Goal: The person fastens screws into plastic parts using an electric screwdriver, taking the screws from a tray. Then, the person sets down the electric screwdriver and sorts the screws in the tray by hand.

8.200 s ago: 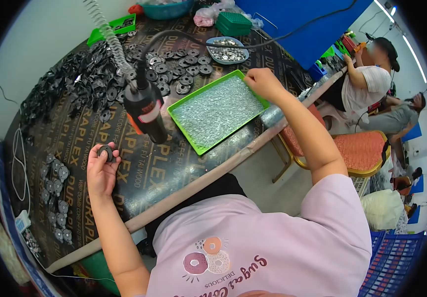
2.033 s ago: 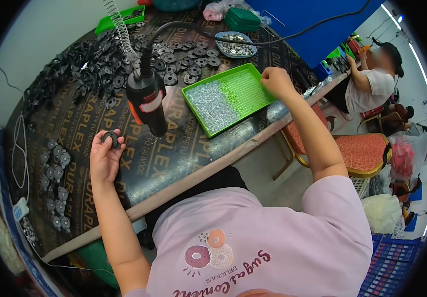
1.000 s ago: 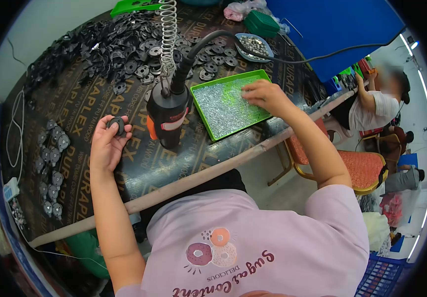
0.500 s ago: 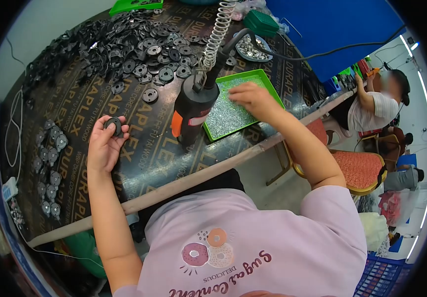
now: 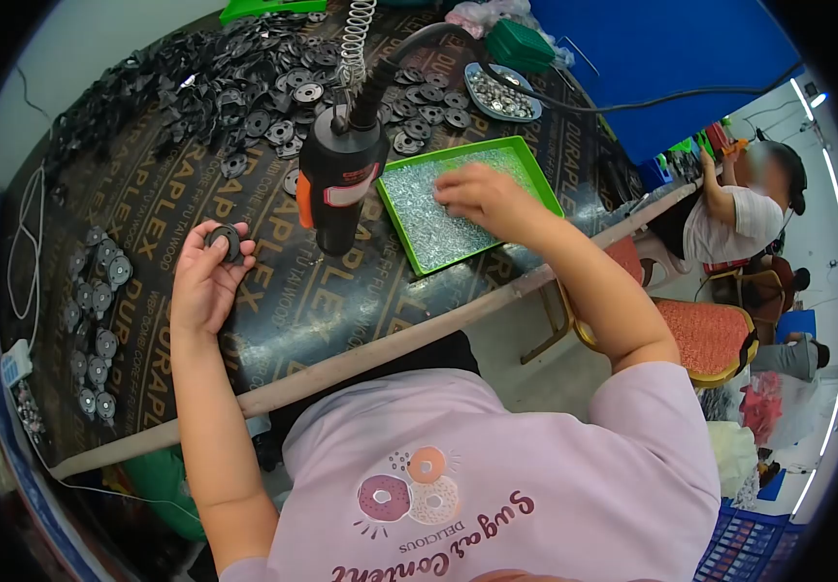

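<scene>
My left hand (image 5: 211,276) is closed on a round black disc (image 5: 224,242), held between thumb and fingers above the dark table. Over the green tray (image 5: 426,264) is my right hand (image 5: 482,202), its fingers bent down together at the small silvery pieces (image 5: 428,218). Whether anything is between those fingertips is too small to tell. A black power screwdriver (image 5: 344,175) hangs upright from a coiled spring between my two hands, just left of the tray.
Black discs are heaped along the table's (image 5: 288,335) far side, with a smaller group (image 5: 98,291) at the left. A bowl of metal parts (image 5: 503,92) stands behind the tray. Cables cross overhead. A person (image 5: 744,199) sits at the right, near a red chair (image 5: 705,335).
My right hand has moved from the tray's right edge inward over the pieces, which are spread across the tray again. The hanging screwdriver swung right, then back left. My left hand still holds the disc.
</scene>
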Demonstrator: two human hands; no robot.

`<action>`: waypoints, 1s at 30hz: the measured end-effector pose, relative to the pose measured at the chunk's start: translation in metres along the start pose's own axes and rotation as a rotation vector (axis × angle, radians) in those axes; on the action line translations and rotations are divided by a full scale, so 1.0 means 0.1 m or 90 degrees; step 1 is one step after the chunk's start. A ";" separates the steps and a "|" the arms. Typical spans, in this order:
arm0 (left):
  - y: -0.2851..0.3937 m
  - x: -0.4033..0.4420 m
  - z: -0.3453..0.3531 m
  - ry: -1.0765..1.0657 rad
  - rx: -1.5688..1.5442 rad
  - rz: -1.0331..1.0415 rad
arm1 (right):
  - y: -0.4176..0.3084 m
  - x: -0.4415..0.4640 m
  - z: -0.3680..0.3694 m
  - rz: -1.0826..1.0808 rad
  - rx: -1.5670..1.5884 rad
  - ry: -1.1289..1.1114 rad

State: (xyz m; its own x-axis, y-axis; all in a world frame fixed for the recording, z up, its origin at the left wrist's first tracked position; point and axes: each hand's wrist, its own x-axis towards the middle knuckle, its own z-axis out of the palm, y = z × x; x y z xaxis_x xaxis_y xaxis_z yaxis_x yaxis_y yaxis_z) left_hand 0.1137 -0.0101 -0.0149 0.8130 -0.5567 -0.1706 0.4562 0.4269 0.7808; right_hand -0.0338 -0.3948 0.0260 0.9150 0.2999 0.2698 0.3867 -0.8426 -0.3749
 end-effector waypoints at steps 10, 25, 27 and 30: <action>-0.01 0.01 -0.02 -0.005 0.001 -0.001 | 0.09 -0.06 -0.20 0.004 0.036 0.017; 0.00 0.01 -0.02 -0.019 0.002 -0.002 | 0.30 -0.46 -0.39 0.111 -0.087 -0.031; 0.01 0.02 -0.03 -0.015 0.003 -0.002 | 0.11 -0.48 -0.38 0.059 -0.026 -0.042; 0.00 0.02 -0.01 -0.008 0.008 -0.003 | -0.03 -0.32 -0.18 -0.026 0.004 -0.079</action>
State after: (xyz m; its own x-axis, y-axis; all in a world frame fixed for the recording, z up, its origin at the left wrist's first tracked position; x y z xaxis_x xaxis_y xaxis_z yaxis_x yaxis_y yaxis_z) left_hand 0.1153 -0.0102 -0.0163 0.8065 -0.5671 -0.1671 0.4555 0.4158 0.7872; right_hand -0.0659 -0.4097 0.0343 0.9057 0.3872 0.1724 0.4238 -0.8261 -0.3714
